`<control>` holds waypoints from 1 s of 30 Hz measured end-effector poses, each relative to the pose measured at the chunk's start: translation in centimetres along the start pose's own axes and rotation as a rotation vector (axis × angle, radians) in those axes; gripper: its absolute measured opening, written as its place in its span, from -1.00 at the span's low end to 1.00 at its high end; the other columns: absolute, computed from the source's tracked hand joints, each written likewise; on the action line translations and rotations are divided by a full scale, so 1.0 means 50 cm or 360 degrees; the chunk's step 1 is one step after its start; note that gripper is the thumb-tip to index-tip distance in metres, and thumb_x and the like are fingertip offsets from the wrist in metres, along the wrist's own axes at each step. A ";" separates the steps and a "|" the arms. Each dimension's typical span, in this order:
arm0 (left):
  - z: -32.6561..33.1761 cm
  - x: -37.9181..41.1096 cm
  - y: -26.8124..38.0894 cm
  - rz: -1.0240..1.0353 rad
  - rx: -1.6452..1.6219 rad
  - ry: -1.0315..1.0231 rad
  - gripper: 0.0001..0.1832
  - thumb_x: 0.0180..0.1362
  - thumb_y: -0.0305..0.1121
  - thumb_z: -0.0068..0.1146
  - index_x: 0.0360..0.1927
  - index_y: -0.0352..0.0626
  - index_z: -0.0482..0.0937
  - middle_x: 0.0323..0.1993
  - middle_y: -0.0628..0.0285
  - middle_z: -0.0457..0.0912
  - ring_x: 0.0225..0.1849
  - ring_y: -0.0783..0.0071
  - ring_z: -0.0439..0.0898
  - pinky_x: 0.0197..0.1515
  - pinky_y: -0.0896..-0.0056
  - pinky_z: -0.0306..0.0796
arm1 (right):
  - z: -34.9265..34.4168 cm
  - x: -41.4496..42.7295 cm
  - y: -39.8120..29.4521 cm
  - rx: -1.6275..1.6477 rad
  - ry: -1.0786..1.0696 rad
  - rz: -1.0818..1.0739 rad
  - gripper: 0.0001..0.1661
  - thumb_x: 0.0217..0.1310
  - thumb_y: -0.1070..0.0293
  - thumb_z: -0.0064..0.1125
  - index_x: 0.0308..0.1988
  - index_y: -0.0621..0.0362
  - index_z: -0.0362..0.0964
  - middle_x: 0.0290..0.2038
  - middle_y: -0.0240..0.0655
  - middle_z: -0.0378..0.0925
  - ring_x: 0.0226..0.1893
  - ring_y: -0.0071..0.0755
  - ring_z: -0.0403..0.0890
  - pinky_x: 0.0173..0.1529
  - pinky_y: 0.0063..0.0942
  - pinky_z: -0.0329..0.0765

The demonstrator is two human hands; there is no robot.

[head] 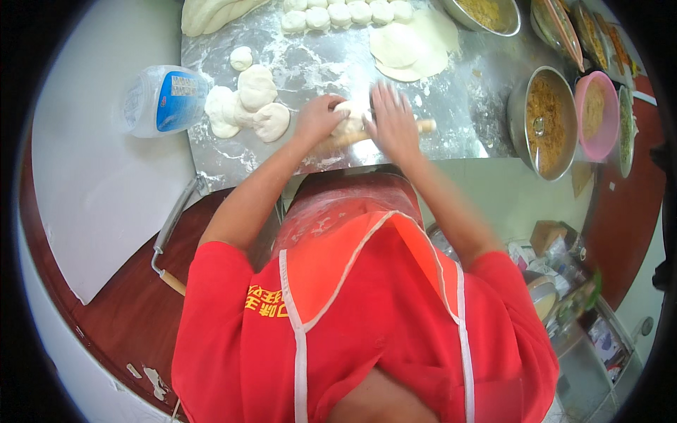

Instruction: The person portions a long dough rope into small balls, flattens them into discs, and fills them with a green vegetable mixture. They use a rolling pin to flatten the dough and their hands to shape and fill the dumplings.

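At the near edge of the floured metal table, my left hand [318,120] has its fingers curled against a piece of dough [349,117]. A wooden rolling pin [426,126] lies crosswise beneath my hands, its right end showing. Over the pin, my right hand [395,122] is blurred, its fingers stretched out flat towards the far side. To the left sit several flattened dough rounds [257,87], overlapping, and a small dough ball [241,58]. Thin rolled dough sheets [410,47] are stacked beyond my right hand.
Rows of dough pieces [339,15] and a large dough mass [219,16] occupy the far side. A plastic jar [168,101] lies at left. A steel bowl of brown filling [551,124], a pink bowl [596,116] and another steel bowl [484,15] stand at right.
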State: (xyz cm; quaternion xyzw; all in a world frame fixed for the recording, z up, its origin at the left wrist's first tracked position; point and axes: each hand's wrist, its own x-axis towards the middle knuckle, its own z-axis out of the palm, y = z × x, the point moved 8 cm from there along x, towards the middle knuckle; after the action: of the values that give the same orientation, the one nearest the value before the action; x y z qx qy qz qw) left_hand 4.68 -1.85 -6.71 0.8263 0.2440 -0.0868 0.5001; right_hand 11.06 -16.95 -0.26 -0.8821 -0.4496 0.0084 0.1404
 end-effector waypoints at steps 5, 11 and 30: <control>-0.022 0.037 0.081 0.0303 0.0473 -0.0047 -0.60 0.13 -0.13 0.15 -0.03 -0.13 0.64 -0.09 0.07 0.66 -0.07 0.08 0.62 0.03 0.23 0.46 | -0.002 0.138 0.019 -0.0017 0.0270 0.0001 -0.22 0.27 0.07 0.13 0.33 0.27 0.17 0.38 -0.03 0.21 0.39 0.02 0.22 0.42 -0.02 0.15; -0.040 -0.032 -0.082 -0.0424 -0.0493 0.0216 -0.62 0.15 -0.24 0.11 -0.02 -0.25 0.60 -0.03 0.04 0.65 -0.03 0.14 0.63 0.06 0.27 0.46 | 0.027 -0.071 -0.019 -0.0084 -0.0156 -0.0140 -0.23 0.31 0.05 0.06 0.35 0.25 0.16 0.38 -0.07 0.24 0.40 -0.01 0.22 0.40 0.04 0.16; -0.036 0.004 0.081 0.0150 0.0512 0.0014 -0.65 0.13 -0.23 0.06 -0.10 -0.23 0.60 -0.07 -0.06 0.64 -0.01 -0.08 0.58 0.05 0.05 0.44 | 0.016 0.152 -0.002 -0.0088 0.0274 -0.0011 -0.24 0.35 0.00 0.00 0.34 0.26 0.15 0.35 -0.01 0.24 0.39 -0.02 0.23 0.42 -0.01 0.15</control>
State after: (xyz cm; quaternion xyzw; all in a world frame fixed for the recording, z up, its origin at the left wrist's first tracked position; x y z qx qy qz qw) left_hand 6.66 -1.76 -2.76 0.9066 0.1899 -0.0976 0.3639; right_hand 15.42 -10.67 -0.14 -0.8815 -0.4390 -0.0805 0.1542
